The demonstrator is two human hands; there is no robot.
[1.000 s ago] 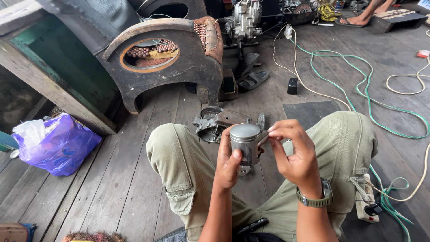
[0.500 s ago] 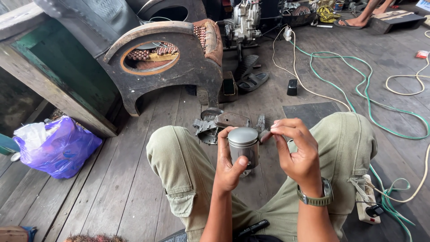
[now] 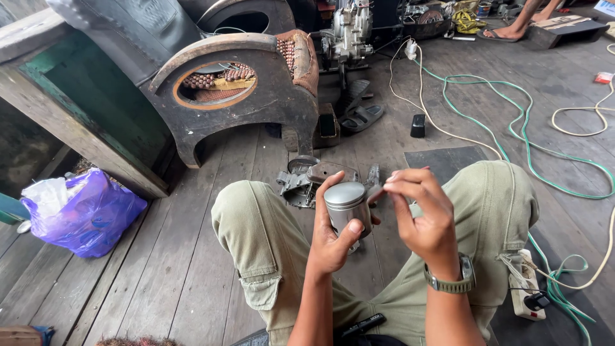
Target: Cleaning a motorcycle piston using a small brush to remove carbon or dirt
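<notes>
Spreading across the whole view is a floor of weathered grey wooden planks (image 3: 160, 282), and on it, at upper left, stands a dark curved wooden chair frame with a round opening in its side (image 3: 256, 106), backed against a worn green-painted wooden cabinet (image 3: 83, 109). A person sits on the planks with knees bent outward in olive-green cargo trousers (image 3: 256, 237). A long green hose (image 3: 544, 166) loops over the boards on the right, crossing a thinner white cable (image 3: 448, 128). At lower left lies a purple plastic bag stuffed with white plastic (image 3: 83, 214). Just beyond the knees sits a cluster of dark grey metal engine parts (image 3: 304, 182), and further back a pair of black rubber sandals (image 3: 362, 115). The left hand (image 3: 333, 237) is wrapped around a small silvery cylindrical metal piston (image 3: 346, 205), thumb pressed on its near wall and fingers curled behind it, holding it upright between the knees. The right hand (image 3: 419, 214), wearing an olive-green wristwatch (image 3: 451, 282), is just beside the piston's upper edge with its fingertips pinched together; they may hold something very small, but the view is too coarse to tell. A white power strip with a black plug (image 3: 528, 295) lies by the right thigh.
</notes>
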